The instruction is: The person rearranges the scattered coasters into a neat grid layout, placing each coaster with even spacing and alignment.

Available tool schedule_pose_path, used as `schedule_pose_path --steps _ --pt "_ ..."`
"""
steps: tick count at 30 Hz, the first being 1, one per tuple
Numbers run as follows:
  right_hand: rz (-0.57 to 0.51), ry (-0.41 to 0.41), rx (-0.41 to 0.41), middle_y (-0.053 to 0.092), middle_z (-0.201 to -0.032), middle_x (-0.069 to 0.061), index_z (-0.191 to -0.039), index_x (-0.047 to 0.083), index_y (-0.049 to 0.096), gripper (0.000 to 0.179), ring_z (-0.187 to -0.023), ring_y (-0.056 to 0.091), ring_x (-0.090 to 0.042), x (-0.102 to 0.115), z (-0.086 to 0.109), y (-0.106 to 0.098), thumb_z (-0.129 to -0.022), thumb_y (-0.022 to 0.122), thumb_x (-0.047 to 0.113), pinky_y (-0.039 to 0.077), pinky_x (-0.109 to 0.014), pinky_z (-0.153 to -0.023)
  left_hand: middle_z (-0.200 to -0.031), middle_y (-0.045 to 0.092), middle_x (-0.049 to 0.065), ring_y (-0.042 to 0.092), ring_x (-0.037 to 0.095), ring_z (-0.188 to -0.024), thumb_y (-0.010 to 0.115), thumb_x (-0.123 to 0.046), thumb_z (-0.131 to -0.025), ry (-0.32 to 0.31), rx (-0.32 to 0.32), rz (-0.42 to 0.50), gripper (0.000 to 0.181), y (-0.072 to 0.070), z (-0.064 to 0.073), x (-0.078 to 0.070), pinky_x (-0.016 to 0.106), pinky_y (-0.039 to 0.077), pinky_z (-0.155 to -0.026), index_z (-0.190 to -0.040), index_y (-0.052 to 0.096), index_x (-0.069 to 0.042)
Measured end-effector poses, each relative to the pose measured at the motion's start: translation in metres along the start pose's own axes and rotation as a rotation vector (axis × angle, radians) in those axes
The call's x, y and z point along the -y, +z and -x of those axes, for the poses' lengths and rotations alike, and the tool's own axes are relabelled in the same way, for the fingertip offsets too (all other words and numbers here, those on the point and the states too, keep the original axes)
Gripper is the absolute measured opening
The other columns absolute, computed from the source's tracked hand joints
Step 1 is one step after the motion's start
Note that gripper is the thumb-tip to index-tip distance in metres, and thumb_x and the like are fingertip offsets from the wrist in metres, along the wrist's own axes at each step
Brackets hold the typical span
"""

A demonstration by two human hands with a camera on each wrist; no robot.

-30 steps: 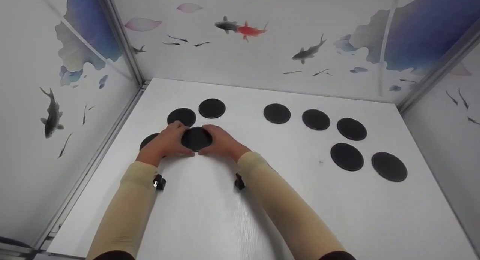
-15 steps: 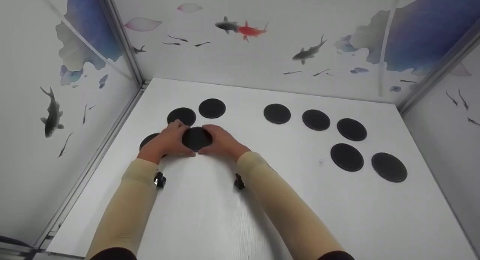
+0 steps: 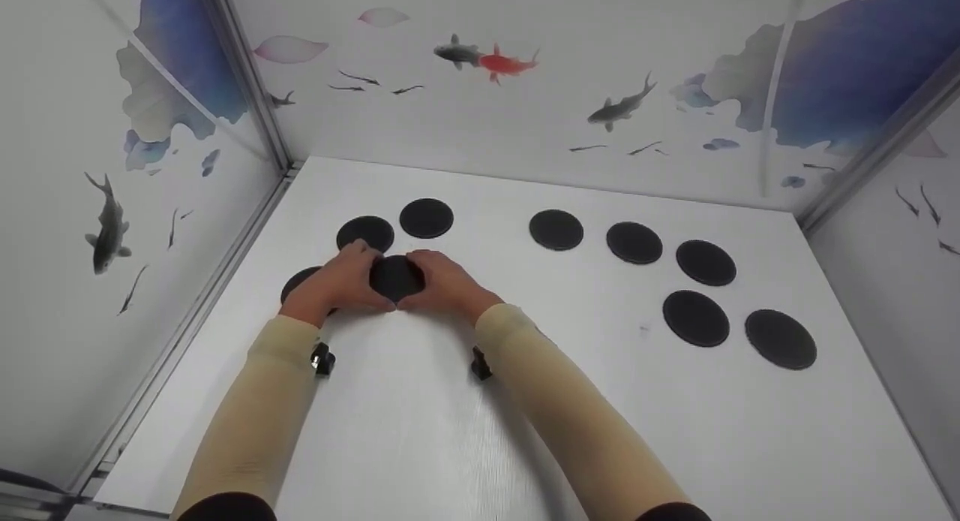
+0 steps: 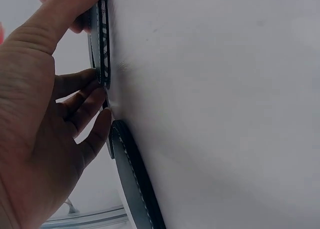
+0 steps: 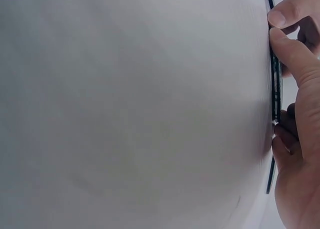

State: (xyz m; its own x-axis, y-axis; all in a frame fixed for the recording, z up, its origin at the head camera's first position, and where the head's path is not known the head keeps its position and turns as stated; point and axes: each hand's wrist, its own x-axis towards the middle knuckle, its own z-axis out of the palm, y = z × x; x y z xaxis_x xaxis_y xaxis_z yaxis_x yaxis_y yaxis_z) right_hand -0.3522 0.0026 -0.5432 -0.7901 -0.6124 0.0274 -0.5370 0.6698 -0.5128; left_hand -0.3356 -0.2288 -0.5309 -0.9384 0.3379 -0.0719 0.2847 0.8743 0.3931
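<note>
Between my two hands is a round black coaster at the left of the white table. My left hand grips its left edge, thumb at the near side and fingers at the far side. On the other edge, my right hand holds it the same way. The thumb tips meet at the near rim. In the left wrist view the coaster's edge looks layered, with a patterned band between dark rims; the right wrist view shows two dark edges close together. Under my left wrist lies another coaster, partly covered.
Two coasters lie just beyond my hands, one close to my left fingers and one farther back. Several more, such as this coaster, are spread at the right. Printed walls enclose the white table.
My left hand has crept slightly right, so the thumb tips now meet at the coaster's near rim. The view has shifted a little. The other coasters have stayed in place.
</note>
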Motion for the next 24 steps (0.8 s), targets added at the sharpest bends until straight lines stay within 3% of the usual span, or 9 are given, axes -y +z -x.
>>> schedule_pose_path --steps 6,10,18,24 --pt "-0.028 -0.076 -0.023 0.058 -0.138 0.000 -0.141 0.013 0.056 0.081 -0.130 0.048 -0.015 -0.006 -0.003 0.001 -0.077 0.084 0.055 0.035 -0.030 -0.113 -0.115 0.045 0.009 0.047 0.025 -0.106 0.088 -0.060 -0.063 0.030 -0.017 0.002 0.088 0.001 0.000 -0.001 0.042 0.049 -0.092 -0.122 0.057 -0.002" --pt "-0.057 -0.111 -0.046 0.061 -0.127 0.001 -0.133 0.013 0.060 0.077 -0.119 0.052 -0.013 -0.009 -0.005 -0.001 -0.075 0.084 0.057 0.039 -0.031 -0.108 -0.115 0.046 0.010 0.047 0.025 -0.105 0.088 -0.057 -0.064 0.034 -0.028 0.051 0.086 -0.002 0.002 -0.002 0.041 0.048 -0.092 -0.121 0.056 -0.001" --pt "-0.096 -0.085 -0.028 0.058 -0.134 0.004 -0.140 0.015 0.056 0.079 -0.124 0.050 -0.011 -0.009 0.000 -0.013 -0.077 0.084 0.052 0.039 -0.031 -0.109 -0.118 0.048 0.010 0.047 0.024 -0.108 0.088 -0.052 -0.065 0.066 -0.062 0.103 0.087 -0.006 0.005 -0.004 0.042 0.047 -0.095 -0.127 0.054 0.001" --pt "-0.127 -0.050 -0.028 0.053 -0.144 0.002 -0.148 0.014 0.050 0.087 -0.133 0.047 -0.013 -0.011 0.008 -0.021 -0.078 0.084 0.052 0.036 -0.032 -0.114 -0.121 0.050 0.009 0.050 0.022 -0.109 0.086 -0.062 -0.065 0.077 -0.092 0.120 0.094 -0.004 0.002 -0.008 0.042 0.048 -0.097 -0.130 0.052 -0.003"
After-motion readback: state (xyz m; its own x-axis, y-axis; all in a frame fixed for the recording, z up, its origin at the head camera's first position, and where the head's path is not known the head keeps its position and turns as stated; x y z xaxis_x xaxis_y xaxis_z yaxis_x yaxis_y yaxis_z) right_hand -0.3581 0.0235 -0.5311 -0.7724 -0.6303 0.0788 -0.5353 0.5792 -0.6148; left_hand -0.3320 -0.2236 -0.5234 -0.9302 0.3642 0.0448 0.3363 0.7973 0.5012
